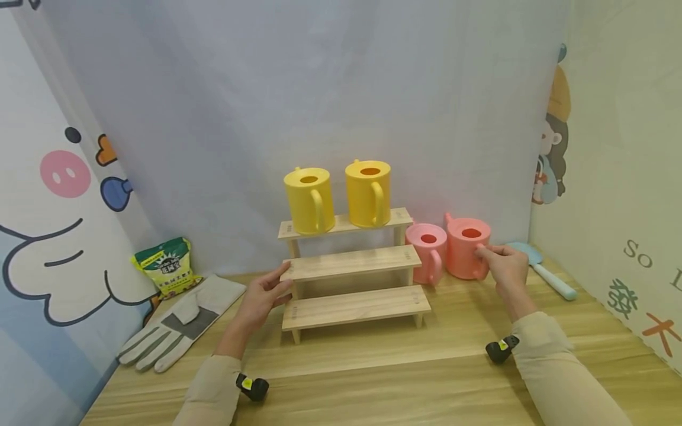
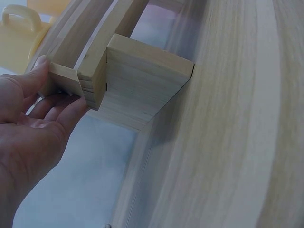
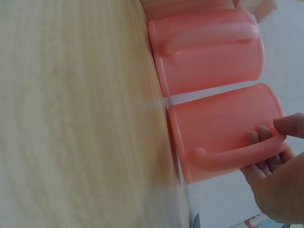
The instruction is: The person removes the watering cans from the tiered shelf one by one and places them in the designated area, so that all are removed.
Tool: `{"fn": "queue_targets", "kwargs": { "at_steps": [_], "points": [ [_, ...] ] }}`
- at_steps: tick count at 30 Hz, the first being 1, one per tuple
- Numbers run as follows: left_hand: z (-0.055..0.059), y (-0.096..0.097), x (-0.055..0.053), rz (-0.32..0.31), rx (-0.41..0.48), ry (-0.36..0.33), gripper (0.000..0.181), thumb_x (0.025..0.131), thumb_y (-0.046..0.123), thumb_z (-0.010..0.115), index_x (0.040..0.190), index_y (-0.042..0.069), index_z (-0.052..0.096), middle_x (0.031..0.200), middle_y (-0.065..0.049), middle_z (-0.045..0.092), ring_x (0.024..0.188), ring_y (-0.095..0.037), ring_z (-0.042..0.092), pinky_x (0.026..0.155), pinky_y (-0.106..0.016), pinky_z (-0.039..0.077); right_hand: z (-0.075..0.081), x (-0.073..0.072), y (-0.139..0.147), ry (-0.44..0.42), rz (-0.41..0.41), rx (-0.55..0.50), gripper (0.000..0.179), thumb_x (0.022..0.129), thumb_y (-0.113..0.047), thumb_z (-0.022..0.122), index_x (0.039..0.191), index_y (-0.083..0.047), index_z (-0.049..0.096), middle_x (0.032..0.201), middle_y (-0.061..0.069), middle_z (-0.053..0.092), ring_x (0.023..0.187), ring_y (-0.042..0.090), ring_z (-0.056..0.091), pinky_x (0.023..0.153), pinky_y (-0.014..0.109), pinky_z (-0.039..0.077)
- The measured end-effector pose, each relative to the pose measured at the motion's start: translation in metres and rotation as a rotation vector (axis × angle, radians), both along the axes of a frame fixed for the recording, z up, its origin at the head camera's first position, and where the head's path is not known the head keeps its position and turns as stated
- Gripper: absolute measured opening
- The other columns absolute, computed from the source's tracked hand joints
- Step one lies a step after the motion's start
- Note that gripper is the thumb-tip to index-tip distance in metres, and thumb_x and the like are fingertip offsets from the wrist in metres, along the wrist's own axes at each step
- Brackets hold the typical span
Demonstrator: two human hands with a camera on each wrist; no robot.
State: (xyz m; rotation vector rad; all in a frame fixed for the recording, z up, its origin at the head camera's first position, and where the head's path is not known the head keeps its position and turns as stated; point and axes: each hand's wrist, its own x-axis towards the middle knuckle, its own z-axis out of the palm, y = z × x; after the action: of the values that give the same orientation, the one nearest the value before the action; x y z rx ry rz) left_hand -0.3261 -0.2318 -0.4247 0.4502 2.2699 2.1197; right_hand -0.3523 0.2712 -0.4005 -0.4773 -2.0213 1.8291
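A three-step wooden display stand (image 1: 351,264) stands mid-table. My left hand (image 1: 262,299) holds the left end of its middle step; in the left wrist view the thumb lies over the board (image 2: 66,76) and the other fingers are beneath it. On the right, my right hand (image 1: 507,269) grips the handle of a coral-pink mug (image 1: 460,254), its fingers curled through that handle in the right wrist view. The mug (image 3: 223,123) stands upright on the table. Close beside it is a second pink mug (image 1: 423,269), near the stand's right end.
Two yellow mugs, one on the left (image 1: 306,207) and one on the right (image 1: 362,198), stand on the top step. At left lie a grey-white glove (image 1: 178,325) and a green-yellow snack bag (image 1: 167,269). A light-blue-handled spatula (image 1: 554,281) lies at far right.
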Motion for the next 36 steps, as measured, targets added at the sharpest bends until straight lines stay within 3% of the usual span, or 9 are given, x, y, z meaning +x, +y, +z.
{"fn": "queue_targets", "kwargs": {
  "at_steps": [12, 20, 27, 32, 36],
  "points": [
    [0.0008, 0.0005, -0.0009, -0.008, 0.010, 0.003, 0.057, 0.103, 0.009, 0.058, 0.154, 0.001, 0.035, 0.162, -0.017, 0.022, 0.142, -0.035, 0.034, 0.104, -0.047, 0.047, -0.0059, -0.0025, -0.0027, 0.000, -0.003, 0.013, 0.014, 0.086, -0.023, 0.081, 0.086, -0.010, 0.074, 0.077, -0.014, 0.061, 0.085, 0.008, 0.053, 0.068, 0.015, 0.049],
    [0.0013, 0.0015, 0.0009, -0.004, 0.005, 0.002, 0.057, 0.103, 0.009, 0.058, 0.154, 0.002, 0.035, 0.162, -0.017, 0.022, 0.141, -0.035, 0.034, 0.104, -0.048, 0.046, -0.0056, -0.0029, -0.0061, -0.017, 0.021, 0.037, 0.033, 0.087, -0.019, 0.079, 0.110, 0.004, 0.070, 0.081, -0.013, 0.060, 0.085, 0.006, 0.055, 0.069, 0.015, 0.053],
    [0.0016, 0.0013, 0.0021, -0.007, 0.006, -0.003, 0.056, 0.104, 0.009, 0.057, 0.155, 0.002, 0.034, 0.162, -0.018, 0.022, 0.141, -0.036, 0.034, 0.104, -0.048, 0.046, -0.0050, -0.0042, -0.0062, -0.045, 0.044, 0.040, 0.038, 0.089, -0.019, 0.077, 0.116, 0.006, 0.068, 0.083, -0.013, 0.060, 0.084, 0.004, 0.055, 0.070, 0.014, 0.052],
    [0.0019, 0.0007, 0.0023, -0.003, -0.008, -0.002, 0.057, 0.104, 0.011, 0.056, 0.155, 0.003, 0.034, 0.162, -0.018, 0.022, 0.142, -0.036, 0.034, 0.105, -0.047, 0.045, -0.0010, -0.0024, -0.0081, -0.080, 0.055, 0.021, 0.041, 0.090, -0.021, 0.076, 0.121, 0.004, 0.066, 0.079, -0.015, 0.062, 0.083, 0.005, 0.058, 0.082, 0.026, 0.055],
    [0.0021, 0.0010, 0.0022, -0.001, -0.006, -0.002, 0.057, 0.104, 0.011, 0.057, 0.155, 0.003, 0.034, 0.162, -0.018, 0.022, 0.142, -0.036, 0.033, 0.105, -0.047, 0.046, 0.0007, -0.0019, -0.0089, -0.098, 0.056, 0.042, 0.045, 0.091, -0.024, 0.075, 0.124, 0.004, 0.065, 0.092, -0.007, 0.063, 0.090, 0.010, 0.056, 0.089, 0.033, 0.052]
  ]
}}
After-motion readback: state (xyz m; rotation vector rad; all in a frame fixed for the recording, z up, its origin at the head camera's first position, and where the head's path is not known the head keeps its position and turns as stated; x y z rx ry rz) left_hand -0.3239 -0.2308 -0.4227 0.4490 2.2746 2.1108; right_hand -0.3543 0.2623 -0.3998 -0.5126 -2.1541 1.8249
